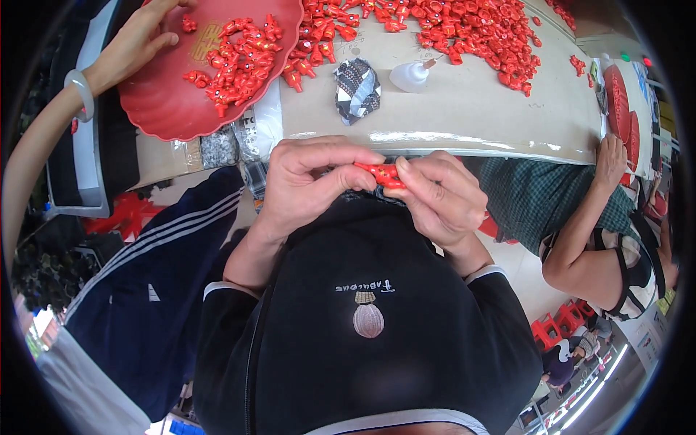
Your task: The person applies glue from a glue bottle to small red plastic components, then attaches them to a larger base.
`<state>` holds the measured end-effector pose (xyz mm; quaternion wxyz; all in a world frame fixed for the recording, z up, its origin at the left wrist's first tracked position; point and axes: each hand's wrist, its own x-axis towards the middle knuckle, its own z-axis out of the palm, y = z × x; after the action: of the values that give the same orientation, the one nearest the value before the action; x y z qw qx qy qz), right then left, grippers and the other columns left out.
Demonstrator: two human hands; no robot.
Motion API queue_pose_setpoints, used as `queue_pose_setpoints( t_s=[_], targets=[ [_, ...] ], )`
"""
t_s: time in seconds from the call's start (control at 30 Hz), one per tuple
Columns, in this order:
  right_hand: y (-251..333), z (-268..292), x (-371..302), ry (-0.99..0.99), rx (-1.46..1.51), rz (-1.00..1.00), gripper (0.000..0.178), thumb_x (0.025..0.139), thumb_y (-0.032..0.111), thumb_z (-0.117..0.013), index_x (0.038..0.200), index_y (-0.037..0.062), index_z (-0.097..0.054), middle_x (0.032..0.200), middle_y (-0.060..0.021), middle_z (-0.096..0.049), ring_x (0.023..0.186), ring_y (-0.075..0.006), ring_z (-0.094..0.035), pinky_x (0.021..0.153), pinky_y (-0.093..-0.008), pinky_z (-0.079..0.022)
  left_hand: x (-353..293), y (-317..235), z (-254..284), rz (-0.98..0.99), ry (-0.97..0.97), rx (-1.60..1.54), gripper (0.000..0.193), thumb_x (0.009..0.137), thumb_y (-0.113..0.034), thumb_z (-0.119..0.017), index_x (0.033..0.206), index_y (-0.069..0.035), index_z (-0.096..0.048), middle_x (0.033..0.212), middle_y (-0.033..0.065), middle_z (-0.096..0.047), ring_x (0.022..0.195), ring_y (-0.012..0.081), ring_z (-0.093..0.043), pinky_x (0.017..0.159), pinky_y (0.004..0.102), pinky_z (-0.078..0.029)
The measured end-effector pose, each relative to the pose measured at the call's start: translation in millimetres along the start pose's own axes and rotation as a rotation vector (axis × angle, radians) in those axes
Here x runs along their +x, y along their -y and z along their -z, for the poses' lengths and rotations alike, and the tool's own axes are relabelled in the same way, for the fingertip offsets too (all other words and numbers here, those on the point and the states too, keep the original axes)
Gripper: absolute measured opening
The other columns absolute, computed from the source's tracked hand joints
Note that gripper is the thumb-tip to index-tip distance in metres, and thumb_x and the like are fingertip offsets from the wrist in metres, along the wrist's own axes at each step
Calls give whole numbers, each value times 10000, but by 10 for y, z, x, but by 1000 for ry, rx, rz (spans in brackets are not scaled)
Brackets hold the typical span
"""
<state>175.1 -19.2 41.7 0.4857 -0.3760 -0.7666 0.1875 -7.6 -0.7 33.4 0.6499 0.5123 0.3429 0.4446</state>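
Fingers (341,154) of both hands are clamping on one red piece (382,174), the left hand (293,177) pinching its left end between thumb and forefinger, the right hand (444,196) gripping its right end the same way. The piece is sitting just off the near edge of the table (464,112), in front of the wearer's dark top. It is looking small, glossy and bright red; the fingertips are covering both its ends, and its small markings are too fine to make out.

One red tray (156,87) with a scalloped rim is holding many similar pieces; they are overlapping too much for an exact count, though one is lying apart near the co-worker's hand (148,32), which is wearing one pale bangle (85,94). One large heap (471,29) of red pieces, also beyond counting, is spreading along the table's far side. Between heap and wearer, one crumpled patterned bundle (357,90) and one white bottle (409,76) are standing out. A second co-worker's hand (612,156) is showing at the right, beside two red oval objects (616,98).
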Motion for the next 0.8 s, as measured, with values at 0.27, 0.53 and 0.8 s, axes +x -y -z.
queue_pose_setpoints(
  t_s=[0.27,0.53,0.8],
  targets=[
    [35,32,-3,9,8,36,384,573,20,-750,938,-17,-633,702,-86,-566,563,-180,-541,467,-252,-438,-11,3,-10,-149,13,149,185,680,-39,-698,862,-20,-669,736,87,-650,636,122,-609,557,212,-455],
    [47,36,-4,16,17,43,387,578,26,-749,943,-20,-630,707,-90,-566,568,-181,-542,470,-251,-440,-19,22,-8,-169,1,150,188,673,-60,-707,854,-20,-672,722,88,-648,621,127,-606,549,214,-453],
    [27,18,4,24,14,15,367,570,25,-751,917,-17,-639,710,-95,-578,569,-183,-547,473,-255,-443,-27,14,-13,-100,-4,70,185,684,-9,-691,866,2,-664,712,84,-639,624,104,-596,550,198,-448]
  ],
)
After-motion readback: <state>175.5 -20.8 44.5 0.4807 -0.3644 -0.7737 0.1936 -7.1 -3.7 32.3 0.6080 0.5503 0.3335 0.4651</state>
